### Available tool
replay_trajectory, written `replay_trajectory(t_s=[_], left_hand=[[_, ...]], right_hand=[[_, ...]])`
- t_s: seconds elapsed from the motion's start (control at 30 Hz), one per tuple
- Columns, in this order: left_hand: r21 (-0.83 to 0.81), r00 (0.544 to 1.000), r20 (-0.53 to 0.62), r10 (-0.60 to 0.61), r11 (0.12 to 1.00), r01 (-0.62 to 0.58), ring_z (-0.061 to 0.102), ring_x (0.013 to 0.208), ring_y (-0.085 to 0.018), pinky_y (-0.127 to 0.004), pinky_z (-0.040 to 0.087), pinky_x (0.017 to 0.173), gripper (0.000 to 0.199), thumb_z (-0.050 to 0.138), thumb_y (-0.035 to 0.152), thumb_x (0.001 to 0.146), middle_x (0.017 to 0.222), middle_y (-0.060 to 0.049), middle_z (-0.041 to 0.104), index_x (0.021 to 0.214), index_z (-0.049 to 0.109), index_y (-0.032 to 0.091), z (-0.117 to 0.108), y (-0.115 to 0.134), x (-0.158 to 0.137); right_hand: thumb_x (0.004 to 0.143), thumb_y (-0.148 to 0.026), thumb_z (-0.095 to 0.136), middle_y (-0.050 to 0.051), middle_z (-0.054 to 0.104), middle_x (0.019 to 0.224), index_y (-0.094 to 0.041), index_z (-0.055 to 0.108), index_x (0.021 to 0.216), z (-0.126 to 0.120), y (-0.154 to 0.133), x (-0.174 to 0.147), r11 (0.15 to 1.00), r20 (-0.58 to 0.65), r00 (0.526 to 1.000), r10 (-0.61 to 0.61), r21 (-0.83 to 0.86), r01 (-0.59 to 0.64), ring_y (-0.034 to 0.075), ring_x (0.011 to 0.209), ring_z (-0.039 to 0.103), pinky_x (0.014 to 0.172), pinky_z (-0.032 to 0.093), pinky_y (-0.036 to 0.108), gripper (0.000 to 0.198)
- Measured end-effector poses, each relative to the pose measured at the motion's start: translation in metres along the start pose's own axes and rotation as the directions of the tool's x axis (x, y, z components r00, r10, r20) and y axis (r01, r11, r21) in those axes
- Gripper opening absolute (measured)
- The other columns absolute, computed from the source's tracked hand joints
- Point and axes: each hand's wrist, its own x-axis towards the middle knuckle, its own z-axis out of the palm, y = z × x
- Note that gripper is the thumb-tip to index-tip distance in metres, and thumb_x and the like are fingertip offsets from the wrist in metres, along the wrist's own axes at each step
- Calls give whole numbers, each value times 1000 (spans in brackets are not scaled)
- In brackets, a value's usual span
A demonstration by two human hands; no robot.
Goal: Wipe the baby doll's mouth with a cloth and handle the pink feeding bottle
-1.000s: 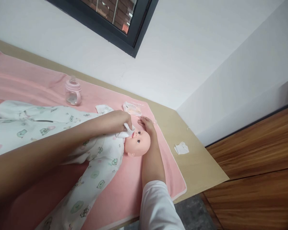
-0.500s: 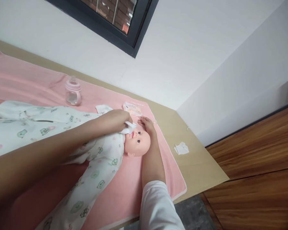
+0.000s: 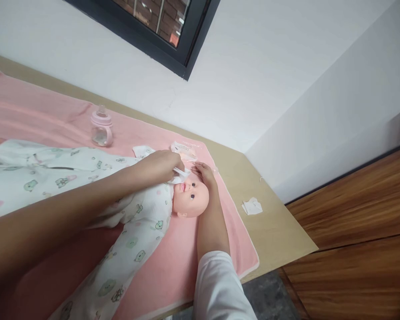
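Observation:
A bald baby doll (image 3: 194, 202) lies on its back on a pink towel (image 3: 180, 258), dressed in a white outfit with small printed animals. My left hand (image 3: 166, 163) reaches across its chest, with the fingers pinched on a white tissue (image 3: 183, 177) at the side of the doll's mouth and chin. Beyond the top of the doll's head, my right hand (image 3: 204, 172) rests palm down with extended fingers beside the face. The right forearm runs along the crown of the head. The left fingertips are partly hidden by the tissue.
A pink-topped baby bottle (image 3: 102, 126) stands on the towel at the back. Near the hands lies a clear-and-white plastic packet (image 3: 184, 151). One crumpled white tissue (image 3: 252, 206) sits on the bare wooden table (image 3: 280, 240) at right. The wall (image 3: 136, 84) borders the table's far side.
My left hand has shifted slightly, and the tissue in it has changed shape beside the doll's mouth. The right hand and the doll stay nearly still.

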Motion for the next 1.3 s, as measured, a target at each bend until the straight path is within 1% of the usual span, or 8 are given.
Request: replay_trajectory(t_s=[0.27,0.5,0.73,0.83,0.9,1.0,1.1,1.3], left_hand=[[2,1000,-17,1,1000,-1,67,98,-27,-30,36,69,26,61,16,68,97,-9,73,88,77,24,0,2,-1],[-1,999,-43,15,1000,-15,68,94,-26,-30,37,70,26,62,17,67,93,-9,73,88,78,24,-2,4,-1],[-16,998,-56,17,1000,-18,67,98,-25,-28,40,74,35,58,12,67,99,-6,73,92,79,25,-3,4,-2],[-21,998,-54,9,1000,-10,67,96,-23,-27,40,73,36,58,12,67,100,-6,74,94,80,24,-3,5,-3],[-52,998,-55,6,999,-9,66,93,-21,-26,41,73,36,56,13,70,100,-4,74,94,80,25,-3,7,-4],[-140,999,-42,20,990,-25,66,88,-18,-24,43,73,34,54,14,72,100,-1,74,90,80,25,-6,13,-7],[-199,999,-3,50,979,-50,66,83,-17,-23,44,71,33,54,10,69,100,0,74,83,81,25,-9,19,-9],[-177,994,43,97,980,-88,65,75,-15,-22,42,63,34,56,6,65,97,0,74,79,81,24,-6,23,-9]], right_hand=[[91,-9,58,3,74,80,-15,63,98,0,0,1,1000,-1,1000,2,10,-2,10,75,72,86,61,23,10],[91,-10,60,3,73,80,-15,64,98,0,-1,-1,1000,-9,1000,8,3,-8,11,77,71,88,61,24,10],[91,-9,59,3,73,78,-15,64,97,1,-1,-1,1000,-10,1000,7,4,-7,10,75,70,86,62,24,10],[90,-9,61,3,73,80,-15,65,97,1,-2,-1,1000,-13,1000,7,4,-7,10,75,71,86,62,24,10],[89,-9,62,3,74,80,-15,65,97,1,-2,-1,1000,-14,1000,5,4,-5,10,76,71,87,62,24,10],[89,-9,61,3,74,79,-15,65,96,0,-1,-1,1000,-8,1000,3,2,-2,11,75,71,87,61,24,10],[90,-10,60,3,73,78,-15,64,97,0,0,1,1000,-1,1000,3,5,-3,11,75,72,87,61,24,10],[91,-10,59,2,73,77,-15,64,98,-2,3,5,1000,1,1000,-6,19,6,10,72,71,85,62,23,9]])
